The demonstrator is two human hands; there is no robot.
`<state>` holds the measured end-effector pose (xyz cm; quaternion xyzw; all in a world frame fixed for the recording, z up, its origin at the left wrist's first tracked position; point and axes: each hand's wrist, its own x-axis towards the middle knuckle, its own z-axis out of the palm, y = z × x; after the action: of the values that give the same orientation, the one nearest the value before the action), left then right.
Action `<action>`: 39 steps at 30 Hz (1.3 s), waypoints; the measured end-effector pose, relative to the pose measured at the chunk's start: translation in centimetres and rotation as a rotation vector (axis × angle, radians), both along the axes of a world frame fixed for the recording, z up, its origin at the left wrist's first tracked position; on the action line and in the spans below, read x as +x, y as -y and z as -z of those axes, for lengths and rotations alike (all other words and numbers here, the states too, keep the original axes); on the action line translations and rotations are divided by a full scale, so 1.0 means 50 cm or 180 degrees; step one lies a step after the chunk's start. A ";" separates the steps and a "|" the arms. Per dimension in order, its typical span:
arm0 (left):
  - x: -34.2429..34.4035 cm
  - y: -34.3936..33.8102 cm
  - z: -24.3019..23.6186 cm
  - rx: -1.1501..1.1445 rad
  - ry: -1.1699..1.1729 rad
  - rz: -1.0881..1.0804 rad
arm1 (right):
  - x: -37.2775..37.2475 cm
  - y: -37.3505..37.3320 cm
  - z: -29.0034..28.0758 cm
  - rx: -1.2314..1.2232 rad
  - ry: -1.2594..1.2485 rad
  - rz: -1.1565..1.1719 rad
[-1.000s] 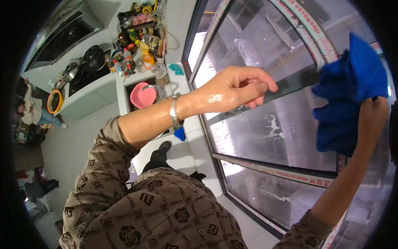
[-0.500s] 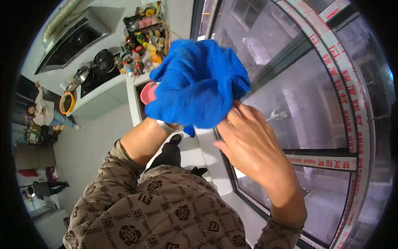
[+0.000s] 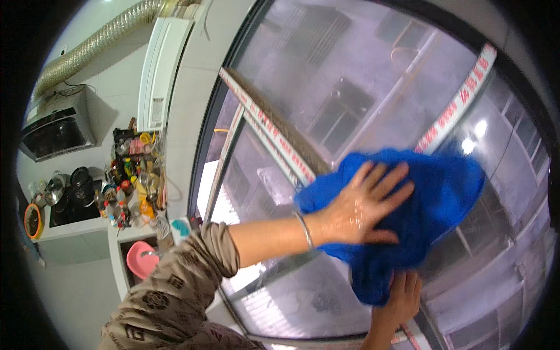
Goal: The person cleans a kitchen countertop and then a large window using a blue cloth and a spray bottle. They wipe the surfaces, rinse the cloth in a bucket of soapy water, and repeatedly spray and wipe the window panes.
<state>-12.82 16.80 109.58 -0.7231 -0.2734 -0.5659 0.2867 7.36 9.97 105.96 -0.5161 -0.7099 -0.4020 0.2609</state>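
Note:
A blue cloth (image 3: 449,192) is spread out against the window (image 3: 326,116), bunched at its lower end. My left hand (image 3: 359,216), with a silver bracelet on the wrist, lies on the cloth, fingers stretched and spread, its back looking wet. Below it, my right hand (image 3: 402,300) grips the cloth's lower end with bent fingers. Part of that hand's palm side is hidden.
Window frame bars (image 3: 280,146) with red-printed white tape cross the glass. On the left, a pink basin (image 3: 142,259) sits in the sink area, beside a counter crowded with bottles (image 3: 119,213). A stove (image 3: 76,204) and range hood (image 3: 58,134) stand farther off.
The view has turned toward the window. The cloth, bunched up over both hands before, is now opened out against the glass. My left hand has come out onto its surface; my right is lower.

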 end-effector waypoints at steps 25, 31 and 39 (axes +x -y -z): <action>-0.447 -0.474 -0.359 0.1094 0.1077 -0.2091 | -0.065 -0.006 -0.024 0.0340 0.0226 0.0065; -0.026 -0.245 -0.326 0.1551 0.1126 0.0323 | -0.057 -0.004 -0.021 0.0501 0.0254 -0.0114; -0.498 -0.422 -0.441 0.0641 0.1189 -0.2273 | -0.064 0.003 -0.027 0.0413 0.0332 -0.0049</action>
<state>-37.74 37.88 131.64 -0.4361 -0.4976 -0.5762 0.4798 4.16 9.83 107.33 -0.4711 -0.6988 -0.4715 0.2595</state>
